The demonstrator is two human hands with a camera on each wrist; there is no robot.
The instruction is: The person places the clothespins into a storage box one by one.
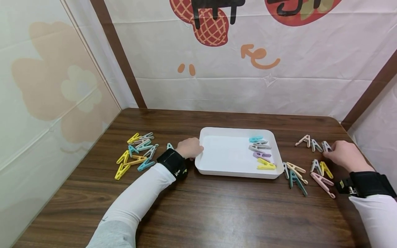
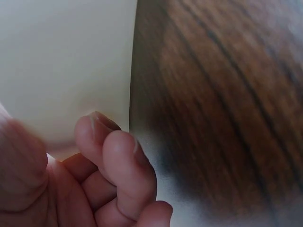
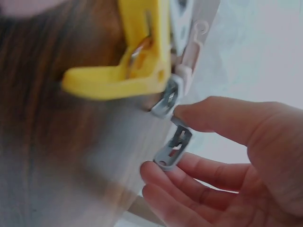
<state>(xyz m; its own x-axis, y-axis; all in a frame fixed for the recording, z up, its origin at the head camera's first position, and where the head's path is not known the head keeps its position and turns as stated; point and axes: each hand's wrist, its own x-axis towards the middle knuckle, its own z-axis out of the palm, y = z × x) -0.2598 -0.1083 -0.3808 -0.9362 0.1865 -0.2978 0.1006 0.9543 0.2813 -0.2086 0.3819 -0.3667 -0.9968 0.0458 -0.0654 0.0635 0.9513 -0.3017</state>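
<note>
My left hand (image 1: 190,148) grips the left edge of a white tray (image 1: 223,151), thumb at the rim and fingers curled at its side in the left wrist view. Inside the tray's right part lie several clothespins: blue, grey, purple and a yellow clothespin (image 1: 266,165). At the right, my right hand (image 1: 345,156) pinches a grey clothespin (image 3: 174,147) between thumb and fingertips, at table level. Close to that hand sit a yellow clothespin (image 3: 142,71), a pink clothespin (image 1: 323,184) and more grey ones.
Several yellow, blue and grey clothespins lie in a loose group around an orange clothespin (image 1: 136,160) on the left of the wooden table (image 1: 235,210). Just right of the tray is a dark green clothespin (image 1: 297,182) among others. A printed cloth (image 1: 217,93) hangs behind.
</note>
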